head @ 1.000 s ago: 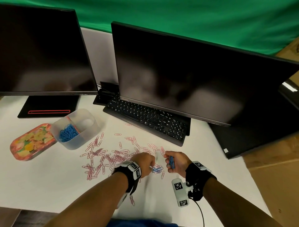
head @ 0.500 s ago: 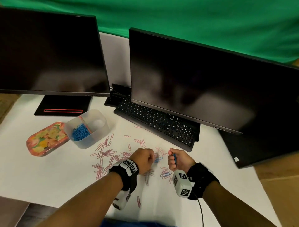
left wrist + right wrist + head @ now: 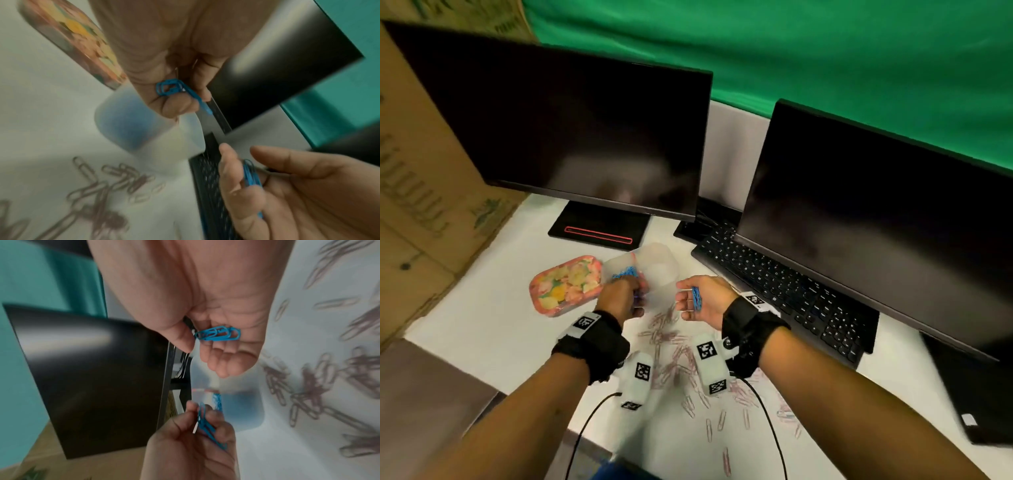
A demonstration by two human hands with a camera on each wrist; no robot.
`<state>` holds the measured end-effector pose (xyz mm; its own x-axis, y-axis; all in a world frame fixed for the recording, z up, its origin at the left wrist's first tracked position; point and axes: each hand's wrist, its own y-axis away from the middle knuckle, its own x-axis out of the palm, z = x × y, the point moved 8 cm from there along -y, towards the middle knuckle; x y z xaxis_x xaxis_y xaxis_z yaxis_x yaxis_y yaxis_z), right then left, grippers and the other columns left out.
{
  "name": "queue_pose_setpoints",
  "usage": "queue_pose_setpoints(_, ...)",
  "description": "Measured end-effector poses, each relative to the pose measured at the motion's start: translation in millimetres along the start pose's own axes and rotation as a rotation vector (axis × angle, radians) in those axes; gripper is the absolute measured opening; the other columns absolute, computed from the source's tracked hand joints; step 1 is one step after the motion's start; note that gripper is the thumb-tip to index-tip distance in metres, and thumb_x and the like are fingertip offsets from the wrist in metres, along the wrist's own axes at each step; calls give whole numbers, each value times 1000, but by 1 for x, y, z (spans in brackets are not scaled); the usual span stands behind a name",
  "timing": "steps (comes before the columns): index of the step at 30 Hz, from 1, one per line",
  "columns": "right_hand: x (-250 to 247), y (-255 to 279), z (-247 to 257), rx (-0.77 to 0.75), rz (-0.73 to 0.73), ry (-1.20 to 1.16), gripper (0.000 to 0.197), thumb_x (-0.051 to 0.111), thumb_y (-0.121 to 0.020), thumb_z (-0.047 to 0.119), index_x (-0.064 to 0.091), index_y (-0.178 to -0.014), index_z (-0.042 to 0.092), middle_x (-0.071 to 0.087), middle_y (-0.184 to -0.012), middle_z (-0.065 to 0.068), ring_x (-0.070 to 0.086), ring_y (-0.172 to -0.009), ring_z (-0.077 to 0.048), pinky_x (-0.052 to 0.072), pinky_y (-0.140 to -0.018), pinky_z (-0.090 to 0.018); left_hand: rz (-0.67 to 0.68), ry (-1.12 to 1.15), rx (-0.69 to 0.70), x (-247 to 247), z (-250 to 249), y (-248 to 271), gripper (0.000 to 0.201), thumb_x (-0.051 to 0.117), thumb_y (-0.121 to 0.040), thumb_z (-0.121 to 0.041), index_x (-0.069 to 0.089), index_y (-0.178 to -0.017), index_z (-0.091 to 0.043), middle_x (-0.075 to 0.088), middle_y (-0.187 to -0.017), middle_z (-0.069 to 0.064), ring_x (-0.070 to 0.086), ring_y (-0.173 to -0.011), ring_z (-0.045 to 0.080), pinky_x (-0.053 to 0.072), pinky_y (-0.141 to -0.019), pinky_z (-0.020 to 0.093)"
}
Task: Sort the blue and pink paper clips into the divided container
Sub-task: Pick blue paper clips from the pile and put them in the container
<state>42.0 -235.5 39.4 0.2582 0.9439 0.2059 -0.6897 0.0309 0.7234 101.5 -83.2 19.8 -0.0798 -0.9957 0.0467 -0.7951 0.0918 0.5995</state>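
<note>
Currently both hands are raised above the white surface (image 3: 482, 329), close to the divided container (image 3: 654, 263). The left hand (image 3: 619, 298) is curled, and its fingers pinch a small cluster of blue paper clips (image 3: 174, 88); it sits directly at the near side of the container, just over the compartment that already holds a heap of blue clips (image 3: 625, 273). The right hand (image 3: 703, 298) is turned palm up with its fingers loosely bent; a second bundle of blue clips (image 3: 696, 298) lies across the fingers, and the thumb is lifted slightly clear of it in the right wrist view. The two hands are near each other but apart.

The container is translucent and stands between the floral lid (image 3: 566, 284) on its left and the keyboard (image 3: 784, 294) on its right. Motion blur prevents a reading of what lies in its far compartment.

Pink paper clips (image 3: 671, 353) are scattered loose on the surface below and between the wrists, extending toward the near edge. Two dark monitors (image 3: 571, 137) stand behind the work area, in front of a green backdrop (image 3: 825, 61). Cardboard boxes (image 3: 421, 212) stand at the left edge.
</note>
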Motion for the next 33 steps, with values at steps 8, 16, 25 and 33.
queue_pose_setpoints(8, 80, -28, 36, -10, -2, 214, 16, 45, -96, 12, 54, -89, 2, 49, -74, -13, 48, -61, -21, 45, -60, -30, -73, 1, -111, -37, -30, -34, 13, 45, -93, -7, 53, -83, -6, 45, -70, 9, 48, -59, 23, 41, -57, 31)
queue_pose_setpoints(16, 58, -32, 47, -90, -46, 159, 41, 46, -96, 9, 46, -134, -8, 60, -107, -19, 59, -98, -27, 45, -102, -42, -79, -227, -36, -30, -42, -35, 37, 50, -94, -18, 53, -125, 2, 52, -102, 14, 53, -92, 29, 50, -91, 45)
queue_pose_setpoints(25, -116, 23, 7, -202, -284, 476, 15, 50, -93, 1, 64, -94, 3, 60, -77, -10, 52, -58, -18, 38, -49, -23, 80, -473, 260, 33, -38, 0, 15, 58, -88, -10, 63, -79, -20, 64, -85, 6, 60, -80, 25, 50, -67, 27)
queue_pose_setpoints(33, -213, 79, -71, -70, -498, 1244, 23, 49, -87, 22, 63, -72, 32, 71, -95, 5, 68, -91, -21, 54, -80, -27, 437, -957, 461, 142, 38, 62, 12, 65, -81, -13, 67, -81, -24, 65, -77, -8, 58, -67, 9, 46, -65, 18)
